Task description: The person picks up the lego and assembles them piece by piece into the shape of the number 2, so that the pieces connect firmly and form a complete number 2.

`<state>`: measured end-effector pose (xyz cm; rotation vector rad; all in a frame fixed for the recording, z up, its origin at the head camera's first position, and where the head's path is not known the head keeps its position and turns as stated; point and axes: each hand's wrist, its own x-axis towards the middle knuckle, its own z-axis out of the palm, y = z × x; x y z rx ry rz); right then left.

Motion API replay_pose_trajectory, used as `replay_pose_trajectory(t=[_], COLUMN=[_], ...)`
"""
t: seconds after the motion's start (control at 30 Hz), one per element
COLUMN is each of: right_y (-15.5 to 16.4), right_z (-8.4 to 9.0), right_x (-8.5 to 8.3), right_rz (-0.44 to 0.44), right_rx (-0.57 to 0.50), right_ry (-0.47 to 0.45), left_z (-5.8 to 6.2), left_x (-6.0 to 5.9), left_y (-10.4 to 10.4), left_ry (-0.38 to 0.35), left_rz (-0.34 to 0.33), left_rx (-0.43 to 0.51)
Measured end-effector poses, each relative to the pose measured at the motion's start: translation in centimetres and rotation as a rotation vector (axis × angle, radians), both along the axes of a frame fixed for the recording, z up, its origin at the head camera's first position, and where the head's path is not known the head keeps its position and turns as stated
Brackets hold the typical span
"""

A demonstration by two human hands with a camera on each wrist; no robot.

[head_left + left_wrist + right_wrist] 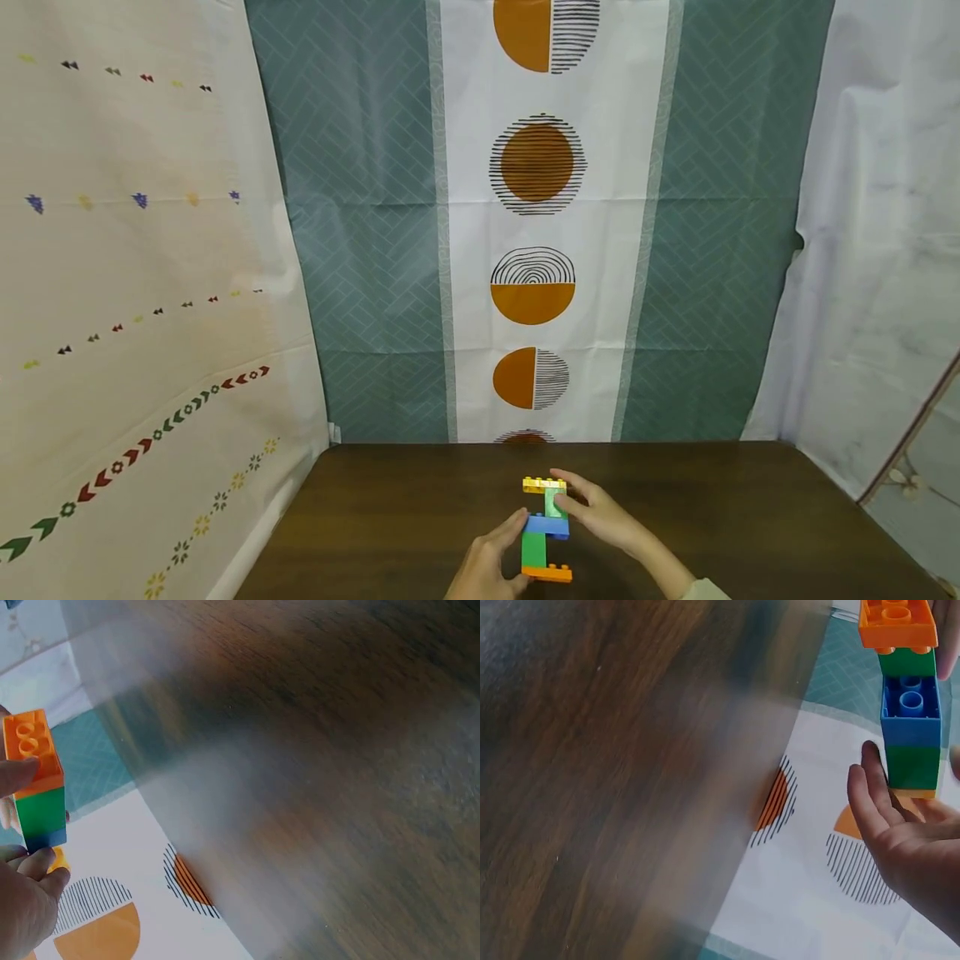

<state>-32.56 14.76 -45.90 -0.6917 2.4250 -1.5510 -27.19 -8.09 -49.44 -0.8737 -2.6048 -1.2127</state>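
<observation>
Both hands hold one zigzag stack of toy building bricks above the table. In the head view, from top to bottom, come a yellow brick, a green brick, a blue brick, another green brick and an orange brick. My left hand grips the lower part from the left, fingertips at the blue brick and thumb by the orange one. From the right, my right hand pinches the upper end, near the yellow and upper green bricks. Hollow undersides of the orange brick and blue brick face the right wrist camera.
A dark brown wooden table spreads beneath the hands. Behind it hangs a teal and white curtain with orange circle patterns. A pale printed cloth flanks the left side, and a whitish one the right.
</observation>
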Motion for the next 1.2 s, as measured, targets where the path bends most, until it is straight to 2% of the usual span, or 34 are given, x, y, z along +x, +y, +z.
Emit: replay_pose_trajectory(t=[0.1, 0.3, 0.4, 0.47, 0.6, 0.77, 0.97, 1.1, 1.2], right_y=[0.1, 0.7, 0.9, 0.8, 0.4, 0.1, 0.1, 0.0, -0.3], right_z=[-0.1, -0.7, -1.2, -1.5, -2.1, -2.8, -3.7, -3.9, -3.9], right_x=[0.0, 0.1, 0.1, 0.0, -0.1, -0.1, -0.4, -0.7, -1.0], right_rz=[0.065, 0.205, 0.239, 0.223, 0.172, 0.162, 0.176, 0.156, 0.119], right_rx=[0.039, 0.0, 0.012, 0.026, 0.008, -0.003, 0.005, 0.044, 0.081], right_ry=[0.039, -0.063, -0.061, -0.036, 0.009, 0.028, -0.021, -0.071, -0.091], left_z=[0.1, 0.3, 0.1, -0.1, -0.4, -0.8, -1.5, -1.9, -2.3], left_x=[0.0, -0.1, -0.1, -0.1, -0.3, -0.6, -1.5, -2.1, -2.6], left_y=[0.0, 0.1, 0.0, -0.1, -0.4, -1.0, -1.3, -1.2, -0.9], left_ry=[-0.055, -0.148, -0.212, -0.246, -0.271, -0.314, -0.381, -0.468, -0.498], left_rz=[0.009, -0.006, 0.001, 0.011, 0.024, 0.007, -0.014, 0.008, 0.022], left_rx=[0.047, 0.101, 0.089, 0.09, 0.122, 0.137, 0.141, 0.124, 0.106])
